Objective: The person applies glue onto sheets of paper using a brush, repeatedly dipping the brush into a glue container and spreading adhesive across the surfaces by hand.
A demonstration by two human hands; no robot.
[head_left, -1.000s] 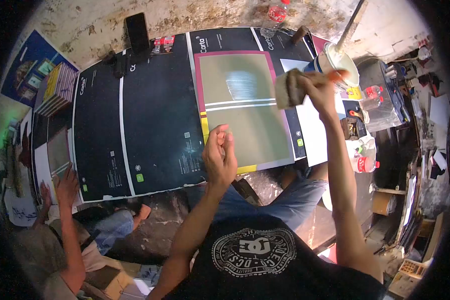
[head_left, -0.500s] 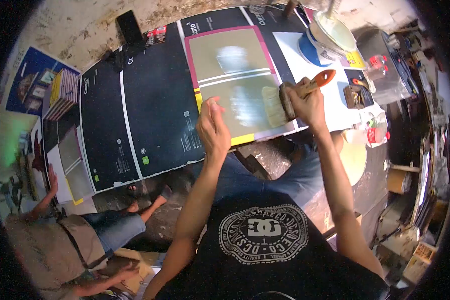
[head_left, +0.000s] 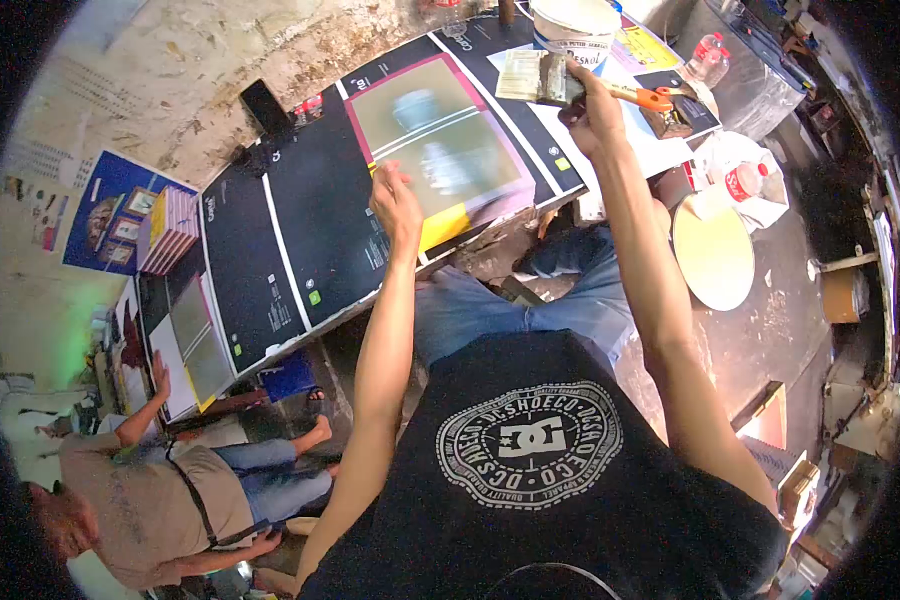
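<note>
My right hand [head_left: 600, 115] is closed round the handle of a wide paintbrush [head_left: 535, 78]. Its pale bristles point left, just in front of a white bucket [head_left: 580, 45], and the orange handle end sticks out to the right. My left hand [head_left: 398, 207] is at the left edge of a grey-green sheet [head_left: 480, 155] with purple and yellow borders. The fingers of that hand are curled; whether they pinch the sheet's edge I cannot tell. Two whitish shiny patches and a pair of white stripes show on the sheet, and its lower right side looks blurred.
Black printed boards [head_left: 335, 215] cover the table. A phone [head_left: 263, 107] stands at the back. On the right are plastic bottles [head_left: 705, 55], a bag [head_left: 770, 180] and a round stool [head_left: 712, 250]. At left, another person [head_left: 160, 490] stands beside stacked books [head_left: 168, 230].
The brush in my right hand has left the sheet and moved up beside the bucket. My left hand remains by the sheet's left edge. The camera view has shifted.
</note>
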